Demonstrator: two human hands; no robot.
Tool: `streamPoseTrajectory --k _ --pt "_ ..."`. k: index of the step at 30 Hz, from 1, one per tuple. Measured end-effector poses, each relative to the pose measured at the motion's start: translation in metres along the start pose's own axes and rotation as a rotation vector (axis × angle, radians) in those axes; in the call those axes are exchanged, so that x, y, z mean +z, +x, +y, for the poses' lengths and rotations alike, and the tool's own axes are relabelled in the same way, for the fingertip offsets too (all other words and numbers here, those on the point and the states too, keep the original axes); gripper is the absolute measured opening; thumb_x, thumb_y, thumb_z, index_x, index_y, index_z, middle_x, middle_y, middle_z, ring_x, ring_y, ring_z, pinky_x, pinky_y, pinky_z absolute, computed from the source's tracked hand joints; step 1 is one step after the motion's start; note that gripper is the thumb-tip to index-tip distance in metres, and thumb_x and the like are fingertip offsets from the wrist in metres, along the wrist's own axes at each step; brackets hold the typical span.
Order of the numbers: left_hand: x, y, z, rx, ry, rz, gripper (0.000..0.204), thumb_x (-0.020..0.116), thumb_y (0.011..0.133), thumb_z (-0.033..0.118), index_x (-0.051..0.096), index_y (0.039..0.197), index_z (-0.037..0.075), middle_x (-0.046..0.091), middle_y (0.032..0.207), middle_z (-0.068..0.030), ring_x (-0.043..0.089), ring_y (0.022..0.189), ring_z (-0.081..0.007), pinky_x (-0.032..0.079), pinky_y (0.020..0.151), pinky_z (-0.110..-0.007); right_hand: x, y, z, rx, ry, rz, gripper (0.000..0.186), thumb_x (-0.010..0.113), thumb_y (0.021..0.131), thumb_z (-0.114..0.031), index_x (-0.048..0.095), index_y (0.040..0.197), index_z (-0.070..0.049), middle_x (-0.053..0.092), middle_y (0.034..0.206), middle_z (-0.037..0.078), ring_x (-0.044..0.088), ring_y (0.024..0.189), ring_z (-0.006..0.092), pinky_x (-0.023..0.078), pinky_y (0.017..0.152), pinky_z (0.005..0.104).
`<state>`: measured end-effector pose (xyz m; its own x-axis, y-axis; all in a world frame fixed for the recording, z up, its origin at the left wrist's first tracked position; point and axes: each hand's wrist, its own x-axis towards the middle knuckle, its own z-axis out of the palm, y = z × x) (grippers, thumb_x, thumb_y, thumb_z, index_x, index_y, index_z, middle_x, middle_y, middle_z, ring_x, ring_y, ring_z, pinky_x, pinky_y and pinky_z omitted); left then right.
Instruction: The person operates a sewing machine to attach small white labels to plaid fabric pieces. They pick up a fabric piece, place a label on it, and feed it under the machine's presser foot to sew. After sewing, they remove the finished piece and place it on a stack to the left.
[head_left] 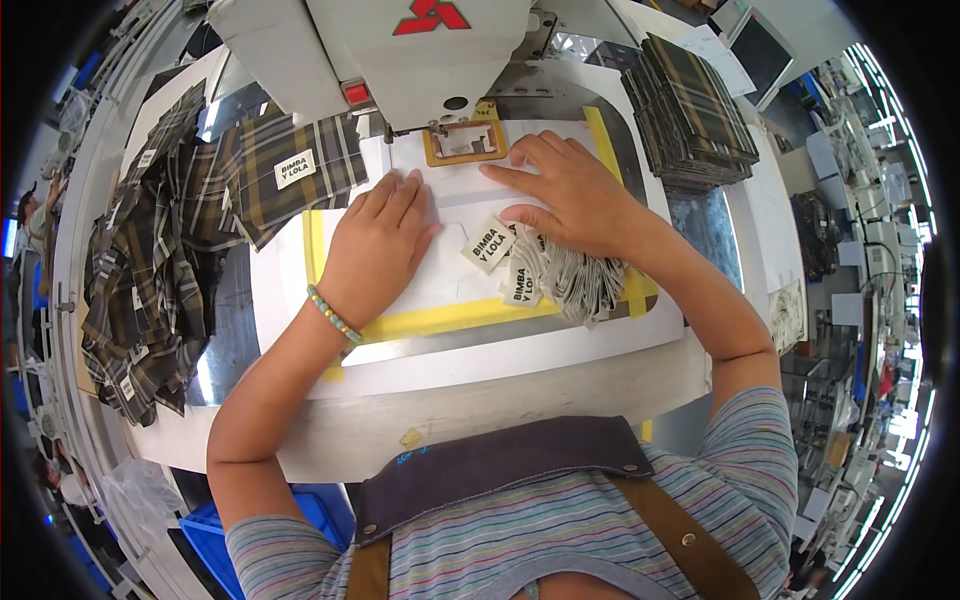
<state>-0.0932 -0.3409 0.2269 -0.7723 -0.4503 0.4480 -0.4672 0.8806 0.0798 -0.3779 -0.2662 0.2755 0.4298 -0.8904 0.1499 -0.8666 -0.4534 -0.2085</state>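
My left hand (pixel 385 245) lies on the white work sheet (pixel 465 300), fingers stretched forward. My right hand (pixel 565 195) rests beside a pile of white printed fabric labels (pixel 585 285), its fingers apart, thumb near a loose label (pixel 487 243). Just beyond my fingertips, an orange-yellow rectangular frame (pixel 432 147) sits under the head of a white sewing machine (pixel 440 55). Yellow tape (pixel 420 322) borders the sheet. Plaid fabric pieces (pixel 250 180) with white labels on them lie to the left of my left hand.
A stack of folded plaid pieces (pixel 690 110) stands back right, near a screen (pixel 755 55). Crumpled plaid fabric (pixel 140 290) hangs over the left side. A blue crate (pixel 325 505) sits below the table's near edge. A person (pixel 35 225) is at the far left.
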Motion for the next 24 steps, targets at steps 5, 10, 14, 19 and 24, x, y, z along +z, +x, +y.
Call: streamPoseTrajectory --k 5,10,14,19,24 --pt "-0.005 0.004 -0.007 0.027 -0.121 -0.036 0.041 0.074 0.098 0.015 0.069 0.136 0.000 0.068 0.146 -0.0124 0.059 0.140 -0.0368 0.049 0.112 -0.049 0.003 -0.005 0.007 0.012 0.010 0.032 0.048 0.066 0.104 -0.037 0.069 0.145 -0.011 0.061 0.135 0.015 0.056 0.126 0.0343 0.046 0.109 0.0470" --pt "-0.011 0.005 -0.009 0.079 -0.209 -0.105 0.042 0.070 0.097 0.009 0.067 0.139 0.002 0.065 0.151 -0.0095 0.056 0.143 -0.0370 0.047 0.115 -0.049 0.000 -0.009 0.006 0.030 0.047 0.011 0.049 0.066 0.105 -0.038 0.068 0.145 -0.011 0.060 0.142 0.016 0.055 0.132 0.0358 0.044 0.113 0.0486" --pt "-0.014 0.009 -0.007 0.157 -0.277 -0.166 0.047 0.066 0.097 0.004 0.063 0.144 0.004 0.061 0.157 -0.0094 0.052 0.147 -0.0379 0.046 0.117 -0.049 0.007 -0.008 0.009 0.002 0.012 0.046 0.050 0.063 0.106 -0.041 0.067 0.146 -0.011 0.059 0.147 0.018 0.052 0.137 0.0362 0.043 0.115 0.0497" --pt "-0.015 0.013 -0.010 0.170 -0.328 -0.206 0.049 0.063 0.097 0.001 0.060 0.146 0.004 0.057 0.160 -0.0107 0.049 0.150 -0.0395 0.043 0.121 -0.050 0.014 -0.008 0.008 -0.006 -0.002 0.071 0.055 0.059 0.108 -0.047 0.063 0.151 -0.013 0.055 0.153 0.023 0.046 0.146 0.0378 0.038 0.119 0.0521" --pt "-0.014 0.012 -0.012 0.176 -0.342 -0.219 0.048 0.063 0.097 0.001 0.060 0.145 0.003 0.057 0.160 -0.0124 0.048 0.150 -0.0401 0.041 0.124 -0.052 0.018 -0.001 -0.004 0.012 -0.024 -0.034 0.060 0.054 0.111 -0.048 0.051 0.163 -0.018 0.038 0.168 0.025 0.029 0.159 0.0411 0.020 0.130 0.0587"
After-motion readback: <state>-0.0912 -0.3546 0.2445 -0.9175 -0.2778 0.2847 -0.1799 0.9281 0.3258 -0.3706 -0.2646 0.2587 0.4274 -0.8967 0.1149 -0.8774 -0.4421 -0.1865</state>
